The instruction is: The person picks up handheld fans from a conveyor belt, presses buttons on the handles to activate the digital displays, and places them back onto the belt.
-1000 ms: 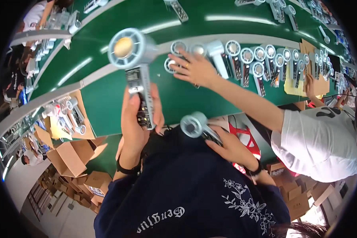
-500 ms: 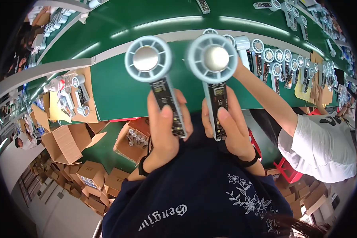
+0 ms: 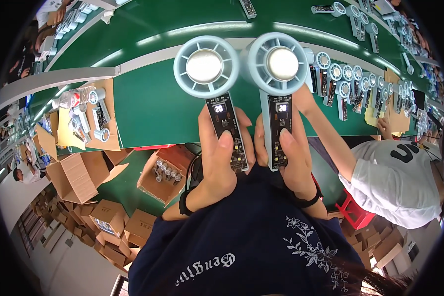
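Note:
My left hand [image 3: 216, 160] is wrapped round the handle of a pale blue handheld fan [image 3: 205, 66], its thumb pressed on the bare circuit board. A second fan [image 3: 282, 64] of the same kind is gripped by my right hand [image 3: 297, 163], thumb likewise on the board. Both stand upright side by side, with round silver hubs facing me and heads almost touching. A small display glows white on the left board [image 3: 226, 129] and on the right board [image 3: 279, 126]. The handles' back sides are hidden by my fingers.
Several similar fans [image 3: 344, 89] lie in rows along the green bench [image 3: 148, 108] on the right. A co-worker's arm [image 3: 330, 140] reaches in there. At left, a cardboard tray [image 3: 114, 133] holds fans and a bottle [image 3: 74, 98]. Below the bench edge stands an open box [image 3: 155, 190] of parts.
Both fans have come closer together, the left one moving right. The displays on both boards now shine white; they were dark before. The co-worker's arm has shifted left.

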`<state>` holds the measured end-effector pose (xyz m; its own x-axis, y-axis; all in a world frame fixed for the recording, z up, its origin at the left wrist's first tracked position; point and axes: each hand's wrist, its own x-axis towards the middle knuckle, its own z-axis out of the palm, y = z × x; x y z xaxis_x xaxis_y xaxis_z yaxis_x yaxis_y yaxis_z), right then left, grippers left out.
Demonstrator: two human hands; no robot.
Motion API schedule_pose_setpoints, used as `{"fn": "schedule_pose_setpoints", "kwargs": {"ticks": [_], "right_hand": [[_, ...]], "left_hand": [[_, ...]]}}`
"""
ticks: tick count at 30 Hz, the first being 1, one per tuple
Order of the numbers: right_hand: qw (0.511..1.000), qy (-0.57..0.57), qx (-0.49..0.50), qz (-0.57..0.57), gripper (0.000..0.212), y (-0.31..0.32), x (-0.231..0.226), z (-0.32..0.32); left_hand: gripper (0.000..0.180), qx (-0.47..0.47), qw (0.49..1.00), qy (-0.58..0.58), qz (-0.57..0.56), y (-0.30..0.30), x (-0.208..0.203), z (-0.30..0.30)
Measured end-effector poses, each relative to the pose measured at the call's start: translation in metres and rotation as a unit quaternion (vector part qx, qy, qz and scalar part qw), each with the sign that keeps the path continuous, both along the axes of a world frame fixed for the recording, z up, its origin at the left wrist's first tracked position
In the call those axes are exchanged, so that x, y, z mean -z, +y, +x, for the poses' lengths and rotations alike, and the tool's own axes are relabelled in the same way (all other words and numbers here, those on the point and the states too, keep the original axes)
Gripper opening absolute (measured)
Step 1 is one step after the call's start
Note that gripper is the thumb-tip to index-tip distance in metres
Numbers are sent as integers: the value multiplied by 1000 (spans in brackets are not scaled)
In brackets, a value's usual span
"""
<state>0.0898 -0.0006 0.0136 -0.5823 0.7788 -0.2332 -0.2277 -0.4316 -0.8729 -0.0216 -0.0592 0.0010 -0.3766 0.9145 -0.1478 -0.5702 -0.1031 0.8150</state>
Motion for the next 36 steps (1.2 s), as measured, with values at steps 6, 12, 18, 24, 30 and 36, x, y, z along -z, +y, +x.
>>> {"fn": "schedule_pose_setpoints", "kwargs": {"ticks": [6, 12, 18, 24, 30, 36], "right_hand": [[1000, -15, 10, 0, 43, -2, -2, 0], [1000, -17, -15, 9, 43, 1, 5, 1], [1000, 3, -16, 18, 41, 1, 5, -1], [999, 10, -21, 22, 40, 1, 5, 0], [1000, 19, -16, 1, 41, 0, 0, -2], [999, 31, -16, 18, 41, 1, 4, -3]], "left_hand": [[49, 11, 1000, 21, -7, 0, 3, 1], [50, -4, 1000, 8, -5, 0, 3, 0], [50, -9, 1000, 12, 0, 0, 2, 0], [50, -6, 1000, 21, -4, -1, 2, 2], [50, -9, 999, 48, -11, -1, 3, 2], [51, -6, 1000, 26, 12, -2, 6, 0]]}}
